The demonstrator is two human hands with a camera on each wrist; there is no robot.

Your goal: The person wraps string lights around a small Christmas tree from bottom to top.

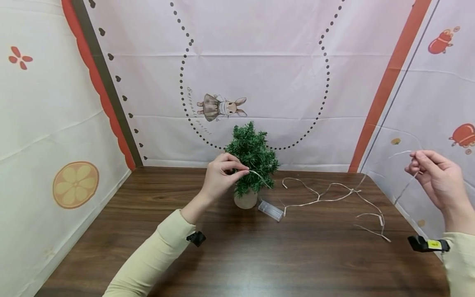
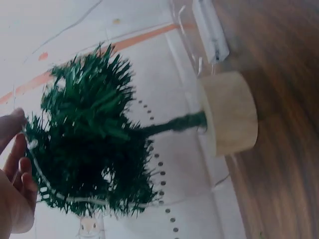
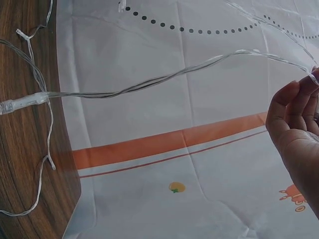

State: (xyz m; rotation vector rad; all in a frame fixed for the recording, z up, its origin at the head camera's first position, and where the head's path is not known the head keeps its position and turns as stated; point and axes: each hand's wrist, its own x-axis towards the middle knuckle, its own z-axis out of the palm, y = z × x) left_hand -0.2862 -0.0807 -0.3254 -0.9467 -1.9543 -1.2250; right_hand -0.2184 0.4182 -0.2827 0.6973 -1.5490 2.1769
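Observation:
A small artificial green tree (image 1: 253, 154) stands upright on a pale round base (image 1: 245, 201) near the back of the table. In front of its foliage my left hand (image 1: 224, 173) pinches a thin clear wire of a string of lights (image 1: 335, 199). Off to the right, my right hand (image 1: 439, 175) holds another stretch of the same wire, raised above the table edge. The right wrist view shows a twisted wire (image 3: 164, 78) running up to the fingers. Between the hands, the rest of the string lies loosely on the wood, with small clear bulbs (image 3: 25, 102).
A clear battery box (image 1: 271, 210) lies beside the tree's base, on its right. The brown wooden table (image 1: 230, 251) meets printed cloth walls (image 1: 259, 70) at the back and both sides.

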